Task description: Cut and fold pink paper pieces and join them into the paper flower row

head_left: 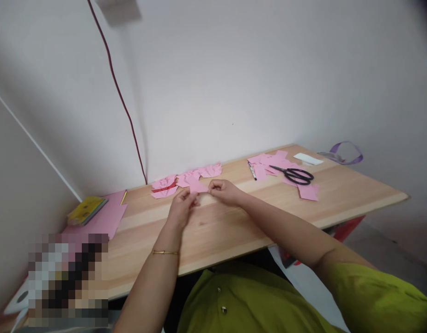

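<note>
Closest to my lens, a yellow-green buttoned shirt (pixel 255 300) fills the lower edge, with both bare forearms reaching out over the pale wooden tabletop (pixel 213 231), which I take as the landmark for every position below.

Left hand (pixel 181 206): above the middle of the tabletop, fingers curled narrow, thumb and fingertips pinched on the near-left edge of a small pink folded paper piece (pixel 198 187). A thin gold bangle (pixel 164 252) circles this wrist.

Right hand (pixel 224 189): just beside the left one, fingers bunched close, gripping the right edge of the same paper piece. The piece is held between the two hands, low over the tabletop; I cannot tell whether it touches the wood.

Behind the hands, along the tabletop's far edge: a row of crumpled pink paper pieces (pixel 187 178).

Far right part of the tabletop: a scatter of pink paper squares (pixel 276 163), black-handled scissors (pixel 293 174) lying on them, a pen (pixel 252 171) at their left, a white slip (pixel 308 159) beyond, and a purple ribbon loop (pixel 345 155) at the corner.

Left end of the tabletop: a large pink sheet (pixel 112 217) bearing a yellow booklet (pixel 86 209).

Above the tabletop, a dark red cable (pixel 119 95) runs down the white wall.
</note>
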